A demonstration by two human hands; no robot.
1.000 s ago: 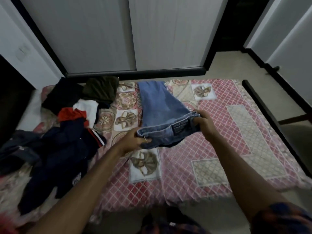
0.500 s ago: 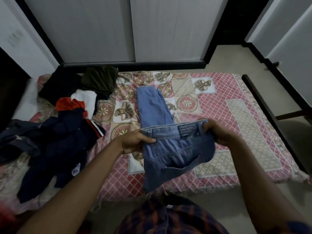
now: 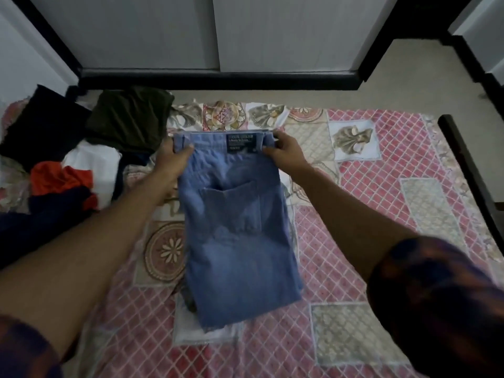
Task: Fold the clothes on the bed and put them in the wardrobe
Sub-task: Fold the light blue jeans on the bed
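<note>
A pair of light blue jeans (image 3: 240,241) lies folded lengthwise on the bed (image 3: 381,203), waistband at the far end, back pocket and label facing up. My left hand (image 3: 174,156) grips the left end of the waistband. My right hand (image 3: 286,151) pinches the right end of the waistband. A heap of unfolded clothes (image 3: 62,170), black, dark green, white, orange and navy, covers the bed's left side. The wardrobe's pale sliding doors (image 3: 212,31) stand closed beyond the bed.
The bedspread has a pink lattice pattern with floral patches. A dark bed frame rail (image 3: 469,170) runs along the right side. Beige floor (image 3: 395,80) lies between the bed and the wardrobe. More white doors (image 3: 488,25) stand at the far right.
The jeans' waistband, held up near my body before, has been carried forward and laid down over the legs, so the jeans now lie doubled flat on the bed. The camera moved closer.
</note>
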